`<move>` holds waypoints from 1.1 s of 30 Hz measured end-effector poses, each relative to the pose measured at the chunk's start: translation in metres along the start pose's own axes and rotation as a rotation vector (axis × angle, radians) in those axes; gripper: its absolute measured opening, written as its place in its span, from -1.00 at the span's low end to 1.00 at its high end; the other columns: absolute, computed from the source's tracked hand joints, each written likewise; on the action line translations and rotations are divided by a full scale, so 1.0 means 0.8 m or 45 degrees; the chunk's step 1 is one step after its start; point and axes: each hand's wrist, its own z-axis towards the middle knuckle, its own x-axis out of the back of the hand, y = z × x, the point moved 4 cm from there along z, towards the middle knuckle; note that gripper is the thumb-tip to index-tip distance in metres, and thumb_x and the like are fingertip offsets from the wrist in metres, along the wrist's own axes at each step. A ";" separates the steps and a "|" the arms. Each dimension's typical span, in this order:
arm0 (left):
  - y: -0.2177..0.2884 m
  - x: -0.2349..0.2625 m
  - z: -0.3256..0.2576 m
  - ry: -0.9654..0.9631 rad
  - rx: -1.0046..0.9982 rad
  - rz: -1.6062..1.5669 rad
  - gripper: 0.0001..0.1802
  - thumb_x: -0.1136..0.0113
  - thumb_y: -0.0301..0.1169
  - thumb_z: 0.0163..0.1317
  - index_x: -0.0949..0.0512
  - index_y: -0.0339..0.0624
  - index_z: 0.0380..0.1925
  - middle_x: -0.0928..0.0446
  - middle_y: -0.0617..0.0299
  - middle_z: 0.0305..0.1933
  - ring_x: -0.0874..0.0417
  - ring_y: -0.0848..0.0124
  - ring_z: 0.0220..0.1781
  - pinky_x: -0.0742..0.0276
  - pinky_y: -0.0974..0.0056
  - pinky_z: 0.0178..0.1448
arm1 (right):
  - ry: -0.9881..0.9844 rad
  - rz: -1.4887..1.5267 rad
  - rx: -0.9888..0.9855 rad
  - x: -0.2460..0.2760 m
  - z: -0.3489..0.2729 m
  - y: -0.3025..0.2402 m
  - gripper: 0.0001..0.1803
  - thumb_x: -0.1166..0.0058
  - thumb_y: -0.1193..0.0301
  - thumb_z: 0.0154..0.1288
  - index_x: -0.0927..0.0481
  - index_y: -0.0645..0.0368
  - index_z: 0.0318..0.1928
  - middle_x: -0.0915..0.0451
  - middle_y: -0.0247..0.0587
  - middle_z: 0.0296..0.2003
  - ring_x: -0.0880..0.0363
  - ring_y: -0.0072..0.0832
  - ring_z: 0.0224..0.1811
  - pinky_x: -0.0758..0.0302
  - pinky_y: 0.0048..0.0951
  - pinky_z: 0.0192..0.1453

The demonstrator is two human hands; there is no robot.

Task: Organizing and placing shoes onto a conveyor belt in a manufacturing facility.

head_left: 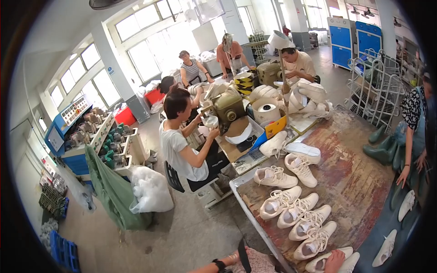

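At the bottom edge, my right hand [335, 261] is closed on a cream lace-up sneaker [317, 265], its fingers bent over the upper. Another pale shoe [350, 265] lies against that hand's right side. My left hand [235, 257] is low in the middle, below a black wristband, in front of pink patterned cloth. A dark, narrow strip [244, 255] stands by it; the fingers are hidden, so whether they hold it is unclear. Several cream sneakers [296, 211] line the left part of the worn table [350, 168], and a white insole-like piece [304, 150] lies beyond them.
A metal edge [255, 220] borders the table. At right, a co-worker's hand [403, 176] reaches over a dark green surface with white shoes [385, 248]. Seated co-workers, olive machines [229, 107] and a yellow-blue tray [271, 132] are beyond. Wire carts [375, 86] stand far right.
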 end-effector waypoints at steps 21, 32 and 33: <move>0.192 0.042 -0.024 0.110 -0.370 1.041 -0.77 0.03 -0.33 0.21 -0.56 -0.22 -0.31 -0.58 -0.10 -0.29 -0.59 -0.08 -0.24 -0.49 -0.05 -0.16 | 0.374 0.279 0.016 0.030 -0.024 -0.011 -0.80 -0.03 0.50 0.04 -0.58 0.21 -0.27 -0.51 -0.08 -0.15 -0.39 -0.10 -0.01 -0.30 -0.09 0.13; 0.541 -0.074 0.166 0.251 -1.448 1.193 -0.63 -0.09 -0.38 0.14 -0.44 -0.24 -0.04 -0.47 0.01 0.00 -0.40 0.04 0.08 -0.29 0.04 0.16 | 0.245 0.259 -0.036 0.056 0.003 -0.001 -0.79 -0.07 0.37 0.04 -0.61 0.12 -0.27 -0.53 -0.23 -0.14 -0.40 -0.25 0.02 -0.29 -0.20 0.16; 0.541 -0.097 0.182 0.212 -1.533 1.263 -0.59 -0.10 -0.34 0.14 -0.43 -0.25 0.00 -0.44 -0.01 0.07 -0.37 0.03 0.15 -0.25 0.02 0.23 | 0.228 0.258 -0.040 0.059 0.000 0.002 -0.78 -0.08 0.37 0.03 -0.62 0.12 -0.27 -0.53 -0.23 -0.14 -0.40 -0.26 0.02 -0.29 -0.20 0.16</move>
